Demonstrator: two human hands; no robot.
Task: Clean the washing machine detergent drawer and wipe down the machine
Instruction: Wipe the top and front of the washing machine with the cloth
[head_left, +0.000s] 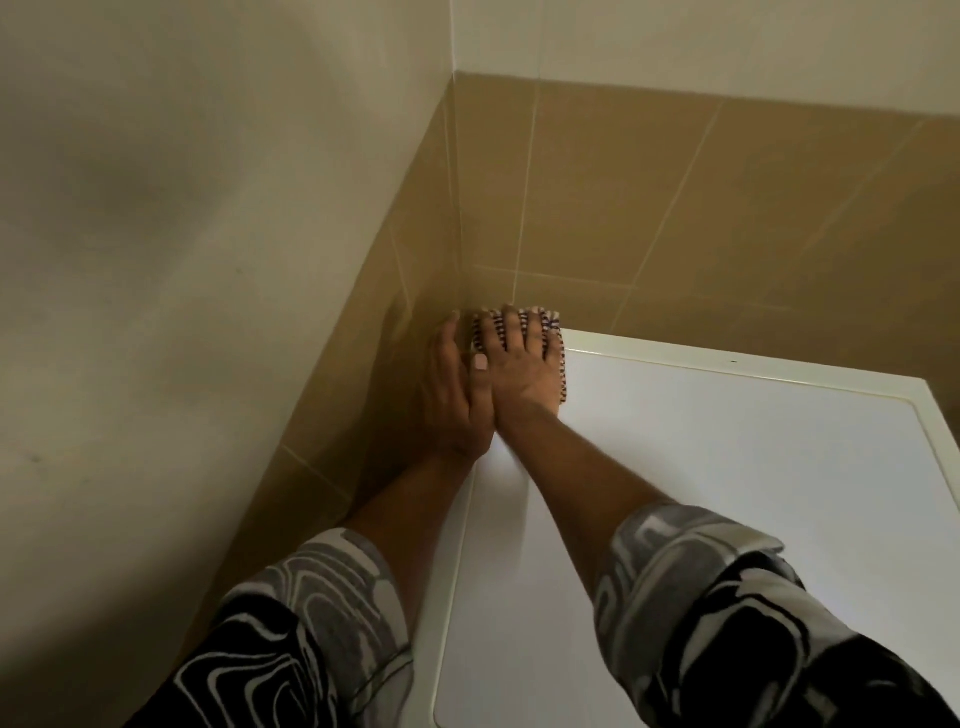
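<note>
Striped cloth (556, 358) under right hand (519, 371) at machine top (727, 467) rear-left corner.

Looking forward and down from head height, close above the white washing machine top (727, 493), toward its far left corner against the tan tiled wall (649, 208), both forearms reaching away from the lens.

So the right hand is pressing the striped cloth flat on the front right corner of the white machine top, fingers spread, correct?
Not quite. The head view shows the right hand, fingers spread, pressing the striped cloth flat at the far left corner of the white washing machine top, against the tan tiled wall, not the front right corner.
</note>
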